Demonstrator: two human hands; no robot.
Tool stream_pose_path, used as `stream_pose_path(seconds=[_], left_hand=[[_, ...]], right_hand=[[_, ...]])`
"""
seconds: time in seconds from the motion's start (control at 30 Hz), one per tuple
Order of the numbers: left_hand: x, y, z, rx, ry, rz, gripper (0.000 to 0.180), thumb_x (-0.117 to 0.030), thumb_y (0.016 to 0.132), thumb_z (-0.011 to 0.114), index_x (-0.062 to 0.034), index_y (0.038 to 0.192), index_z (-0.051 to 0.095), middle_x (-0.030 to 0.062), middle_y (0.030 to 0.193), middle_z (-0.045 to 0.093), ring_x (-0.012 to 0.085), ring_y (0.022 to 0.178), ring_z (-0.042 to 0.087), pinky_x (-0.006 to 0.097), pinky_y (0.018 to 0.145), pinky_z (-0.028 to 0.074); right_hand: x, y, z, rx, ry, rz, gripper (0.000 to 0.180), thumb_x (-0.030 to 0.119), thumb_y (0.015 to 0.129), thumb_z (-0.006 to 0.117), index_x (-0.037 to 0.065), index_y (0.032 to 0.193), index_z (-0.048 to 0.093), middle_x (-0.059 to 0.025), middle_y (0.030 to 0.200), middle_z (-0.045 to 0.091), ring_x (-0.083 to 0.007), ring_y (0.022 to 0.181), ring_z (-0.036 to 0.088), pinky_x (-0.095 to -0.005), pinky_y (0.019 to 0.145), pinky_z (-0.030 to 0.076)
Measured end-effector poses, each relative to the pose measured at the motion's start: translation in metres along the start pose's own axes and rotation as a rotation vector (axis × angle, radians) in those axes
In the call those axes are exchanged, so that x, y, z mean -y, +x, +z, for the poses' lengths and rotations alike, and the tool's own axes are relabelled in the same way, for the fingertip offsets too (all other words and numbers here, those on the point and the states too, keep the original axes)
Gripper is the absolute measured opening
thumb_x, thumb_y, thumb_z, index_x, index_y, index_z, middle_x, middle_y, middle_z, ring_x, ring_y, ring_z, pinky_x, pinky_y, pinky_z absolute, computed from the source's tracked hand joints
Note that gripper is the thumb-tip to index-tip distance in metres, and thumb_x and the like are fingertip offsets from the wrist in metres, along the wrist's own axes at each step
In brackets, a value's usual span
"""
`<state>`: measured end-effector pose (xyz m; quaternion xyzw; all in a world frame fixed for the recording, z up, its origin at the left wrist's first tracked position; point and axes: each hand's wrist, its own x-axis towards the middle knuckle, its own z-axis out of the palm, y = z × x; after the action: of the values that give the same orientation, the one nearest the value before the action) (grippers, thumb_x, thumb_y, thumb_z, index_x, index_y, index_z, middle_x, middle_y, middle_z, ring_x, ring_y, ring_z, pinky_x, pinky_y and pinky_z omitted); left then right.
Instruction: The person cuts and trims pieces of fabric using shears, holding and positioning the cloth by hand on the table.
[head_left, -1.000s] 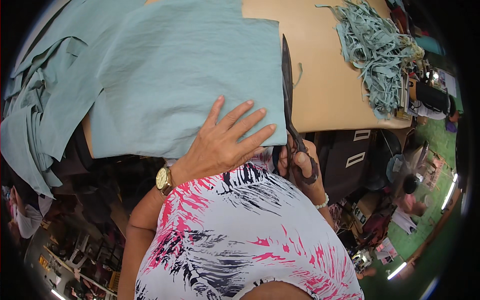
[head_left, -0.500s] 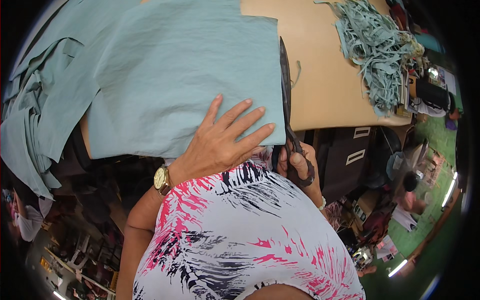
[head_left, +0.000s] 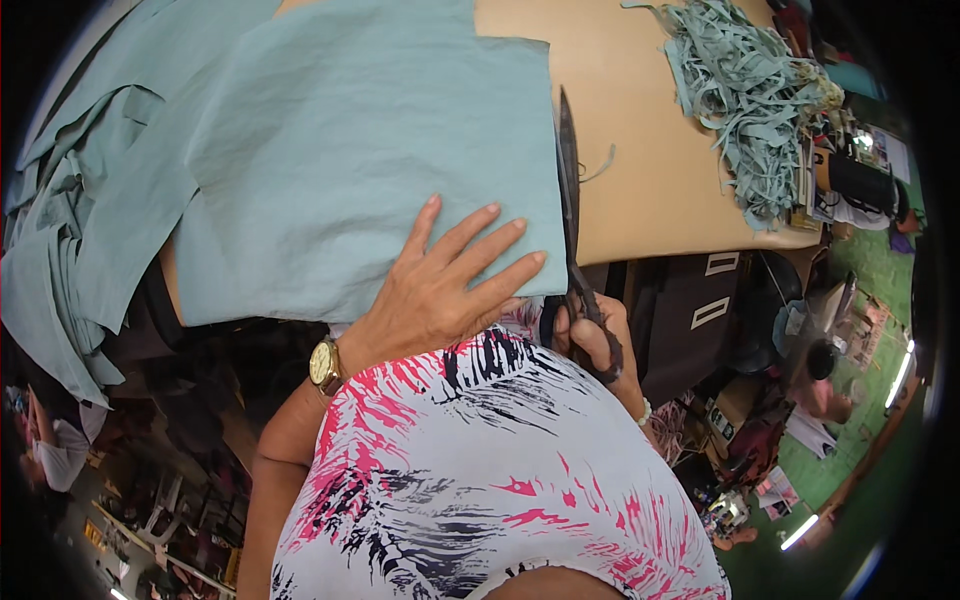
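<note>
Between scissors (head_left: pixel 569 190) and scrap pile (head_left: pixel 745 120), 1 strip (head_left: pixel 609 163) interrupts open tabletop (head_left: pixel 660 195).

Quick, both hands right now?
Left hand: open, fingers spread, laid on the blue-green cloth.
Right hand: closed around the handles of the scissors.

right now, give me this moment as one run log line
left hand: flat on teal fabric | right hand: holding dark scissors along fabric's right edge | fabric strips: heaped on table, right
</note>
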<state>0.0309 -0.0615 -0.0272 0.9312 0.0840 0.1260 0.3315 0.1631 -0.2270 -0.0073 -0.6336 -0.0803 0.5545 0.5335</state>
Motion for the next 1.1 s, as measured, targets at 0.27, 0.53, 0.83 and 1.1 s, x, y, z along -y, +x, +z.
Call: stream_pose_path(seconds=[0.27,0.53,0.83,1.1], left_hand=[[-0.001,-0.004,-0.002,-0.017,-0.009,0.033,0.042,-0.024,0.074,0.063,-0.0160,0.115,0.057,0.0083,0.123,0.050,0.0266,0.115,0.046,0.055,0.097,0.028],[0.001,-0.007,-0.002,-0.022,-0.024,0.054,0.039,-0.025,0.075,0.062,-0.0159,0.113,0.058,0.0089,0.122,0.051,0.0272,0.114,0.047,0.055,0.096,0.029],[0.001,-0.008,-0.004,0.014,-0.023,0.061,0.038,-0.029,0.078,0.058,-0.0152,0.113,0.058,0.0095,0.124,0.050,0.0290,0.114,0.047,0.058,0.096,0.028],[0.004,-0.008,-0.002,-0.001,-0.016,0.080,0.044,-0.026,0.074,0.064,-0.0164,0.116,0.056,0.0082,0.123,0.050,0.0262,0.114,0.047,0.058,0.094,0.030]], right_hand=[[0.014,0.016,0.003,0.007,-0.054,-0.066,0.037,0.034,0.075,0.064,-0.001,0.074,0.052,-0.0040,0.055,0.051,-0.0094,0.044,0.048,-0.0206,0.043,0.037],[0.016,0.020,0.006,0.020,-0.076,-0.106,0.038,0.037,0.080,0.061,0.000,0.074,0.053,-0.0033,0.055,0.051,-0.0076,0.045,0.048,-0.0199,0.043,0.036],[0.013,0.016,0.006,0.022,-0.017,-0.069,0.027,0.023,0.082,0.062,-0.004,0.083,0.058,-0.0009,0.057,0.052,-0.0051,0.045,0.046,-0.0184,0.042,0.035],[0.019,0.014,0.010,-0.014,-0.018,0.009,0.027,0.022,0.079,0.065,-0.003,0.078,0.057,-0.0004,0.059,0.052,-0.0057,0.044,0.046,-0.0186,0.041,0.036]])
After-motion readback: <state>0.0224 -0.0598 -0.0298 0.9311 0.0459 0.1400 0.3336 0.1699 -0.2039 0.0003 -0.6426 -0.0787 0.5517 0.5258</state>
